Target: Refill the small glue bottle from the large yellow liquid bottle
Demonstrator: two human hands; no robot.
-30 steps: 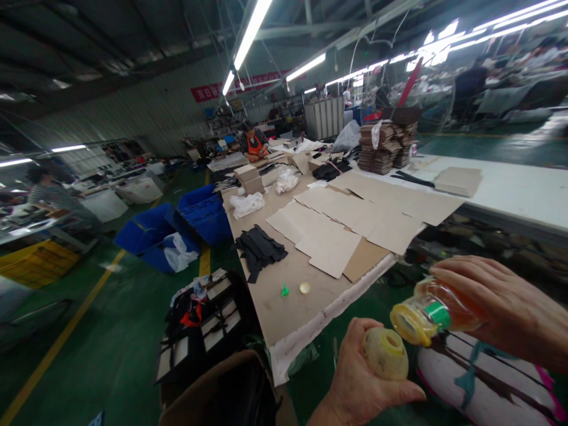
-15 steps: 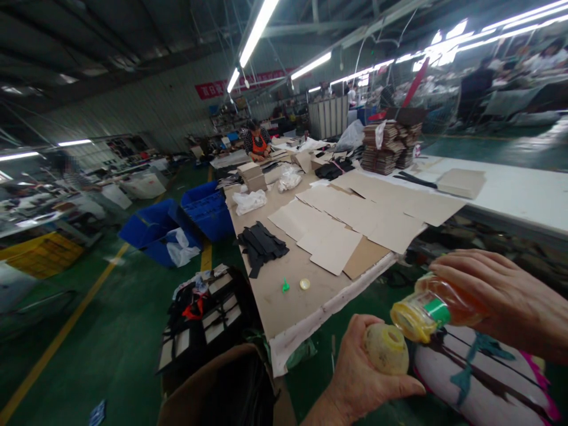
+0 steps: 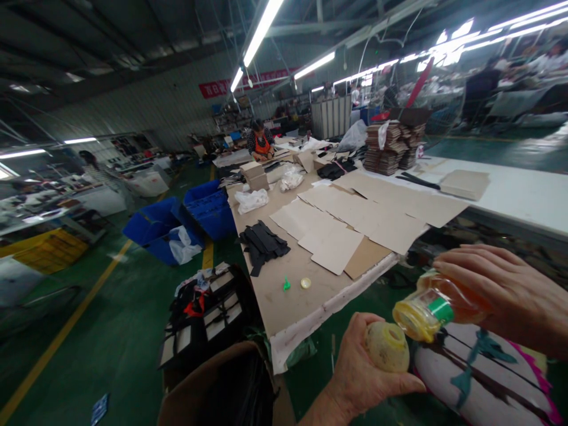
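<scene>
My left hand (image 3: 355, 370) is closed around a small yellowish squeeze bottle (image 3: 387, 349), its round open mouth facing up. In my right hand (image 3: 501, 284) is a clear plastic bottle (image 3: 423, 313) of amber liquid with a green label, tipped so its yellowish neck points left. That neck is just beside and above the small bottle's mouth. Whether any liquid runs between them I cannot tell. On the near end of the table lie a green nozzle cap (image 3: 286, 284) and a round yellowish lid (image 3: 305, 283).
Beige sheets (image 3: 335, 245) and black strips (image 3: 264, 245) lie on the table (image 3: 275, 313). Blue bins (image 3: 151, 231) stand left of it, with a box of dark pieces (image 3: 208, 319) nearer. A patterned padded seat (image 3: 479, 373) is below my right hand. A person in an orange apron (image 3: 261, 145) works farther back.
The view has shifted slightly. Both hands keep their grips, and the tilted bottle stays close to the small bottle's mouth with little visible movement.
</scene>
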